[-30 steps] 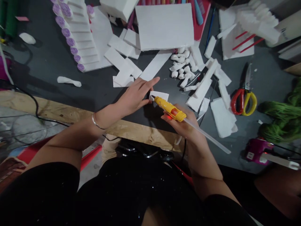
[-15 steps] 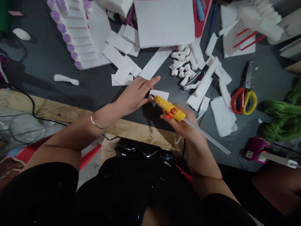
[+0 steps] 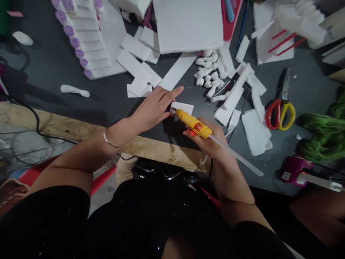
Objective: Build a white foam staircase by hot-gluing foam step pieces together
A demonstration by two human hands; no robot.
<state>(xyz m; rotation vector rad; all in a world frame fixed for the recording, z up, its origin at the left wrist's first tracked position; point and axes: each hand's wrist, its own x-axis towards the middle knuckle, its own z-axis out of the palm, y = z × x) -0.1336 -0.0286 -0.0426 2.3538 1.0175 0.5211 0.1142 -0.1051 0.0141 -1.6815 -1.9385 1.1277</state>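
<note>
My right hand (image 3: 212, 138) is closed around a yellow glue gun (image 3: 192, 122), which has a long clear glue stick jutting from its back and a red light glowing near the fingers. The gun's nozzle rests at the left end of a small white rectangular foam piece (image 3: 184, 107). That same end is at the thumb tip of my left hand (image 3: 152, 106), whose index finger is stretched out above. The other left fingertips are partly hidden; the hand appears to pinch the piece.
White foam strips (image 3: 134, 68) and modelled white lumps (image 3: 210, 70) lie beyond my hands. Scissors (image 3: 280, 111), green yarn (image 3: 323, 133) and a purple power adapter (image 3: 295, 171) are at right. A white stair-like model (image 3: 90, 39) with purple discs stands at left.
The view has shifted very slightly. Both hands, the glue gun and the small foam piece keep almost the same places.
</note>
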